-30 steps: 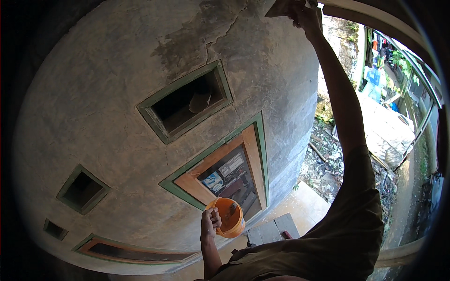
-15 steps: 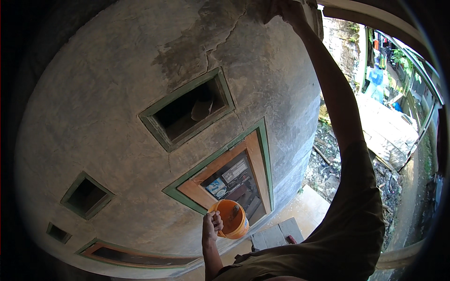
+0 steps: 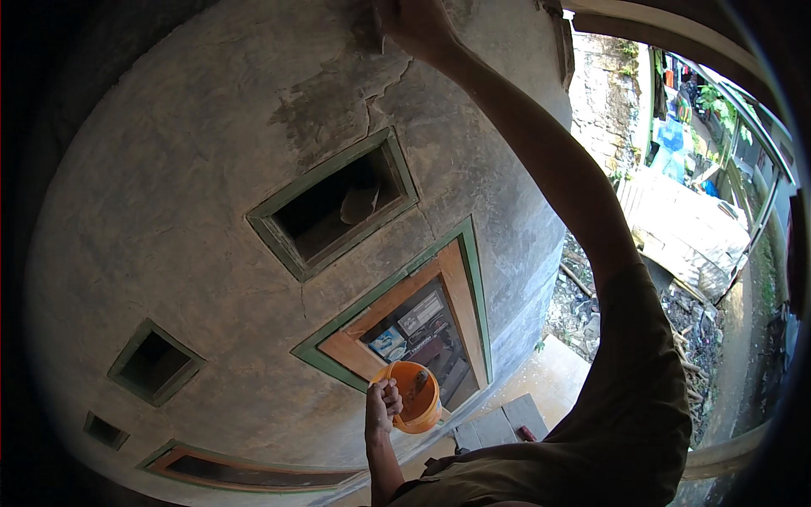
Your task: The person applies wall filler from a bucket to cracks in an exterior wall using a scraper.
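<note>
My left hand [image 3: 384,407] grips the rim of a small orange bucket [image 3: 431,412] at the lower middle, its fingers closed over the edge. Inside the bucket a greyish item leans on the far wall; its kind is unclear. My right arm reaches high across the patchy grey plaster wall [image 3: 211,186]. At the top edge of the picture my right hand [image 3: 416,27] is closed against the wall, partly cut off. A thin pale edge shows beneath its fingers, but what it belongs to is hidden. A crack [image 3: 384,91] runs down the wall just below this hand.
Below the crack is a green-framed vent opening [image 3: 334,207] with a pale piece inside. A wooden-framed window [image 3: 460,279] sits behind the bucket. Grey boards [image 3: 498,425] with a red-handled item lie below. Outside at right are rubble and a pale slab [image 3: 684,224].
My right hand has swept left along the top of the wall, away from the corner, and its forearm now slants more. My left hand and the bucket stay almost in place.
</note>
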Demonstrator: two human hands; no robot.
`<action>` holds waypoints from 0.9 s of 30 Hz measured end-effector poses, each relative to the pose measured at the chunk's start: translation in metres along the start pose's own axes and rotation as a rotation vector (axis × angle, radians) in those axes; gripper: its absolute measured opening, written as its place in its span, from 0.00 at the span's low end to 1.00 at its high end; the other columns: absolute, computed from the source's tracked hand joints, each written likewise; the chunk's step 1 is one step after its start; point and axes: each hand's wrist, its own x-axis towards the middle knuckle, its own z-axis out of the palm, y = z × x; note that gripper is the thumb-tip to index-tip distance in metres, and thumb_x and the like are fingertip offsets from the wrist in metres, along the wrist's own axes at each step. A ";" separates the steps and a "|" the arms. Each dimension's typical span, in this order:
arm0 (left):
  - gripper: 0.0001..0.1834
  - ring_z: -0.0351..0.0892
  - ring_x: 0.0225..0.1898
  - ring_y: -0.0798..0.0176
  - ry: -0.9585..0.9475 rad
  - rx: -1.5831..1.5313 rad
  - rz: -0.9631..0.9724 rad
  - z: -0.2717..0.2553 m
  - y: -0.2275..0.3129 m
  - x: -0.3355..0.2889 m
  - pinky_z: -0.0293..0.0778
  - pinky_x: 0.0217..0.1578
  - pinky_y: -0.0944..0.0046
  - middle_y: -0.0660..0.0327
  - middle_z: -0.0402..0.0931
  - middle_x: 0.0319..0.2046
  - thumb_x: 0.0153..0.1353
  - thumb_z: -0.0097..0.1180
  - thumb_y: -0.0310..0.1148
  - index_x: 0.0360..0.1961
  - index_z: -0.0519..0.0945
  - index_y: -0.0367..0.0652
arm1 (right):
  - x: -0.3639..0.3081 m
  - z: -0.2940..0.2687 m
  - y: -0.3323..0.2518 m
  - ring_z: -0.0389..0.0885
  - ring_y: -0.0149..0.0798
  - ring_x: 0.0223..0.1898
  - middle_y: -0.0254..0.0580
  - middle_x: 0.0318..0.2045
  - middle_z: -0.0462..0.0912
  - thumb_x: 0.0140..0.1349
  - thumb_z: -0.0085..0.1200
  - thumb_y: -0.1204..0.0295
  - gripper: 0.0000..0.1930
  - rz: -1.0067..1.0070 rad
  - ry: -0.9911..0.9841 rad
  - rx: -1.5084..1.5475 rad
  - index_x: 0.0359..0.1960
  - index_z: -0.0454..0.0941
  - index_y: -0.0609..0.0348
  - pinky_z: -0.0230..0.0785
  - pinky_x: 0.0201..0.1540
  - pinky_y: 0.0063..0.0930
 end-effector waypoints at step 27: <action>0.11 0.44 0.07 0.78 -0.111 -0.038 -0.153 -0.007 -0.017 0.012 0.43 0.09 0.75 0.74 0.48 0.09 0.61 0.40 0.39 0.27 0.67 0.45 | -0.093 0.037 -0.020 0.77 0.54 0.21 0.53 0.19 0.76 0.61 0.46 0.69 0.09 -0.161 -0.062 -0.244 0.33 0.74 0.61 0.70 0.24 0.42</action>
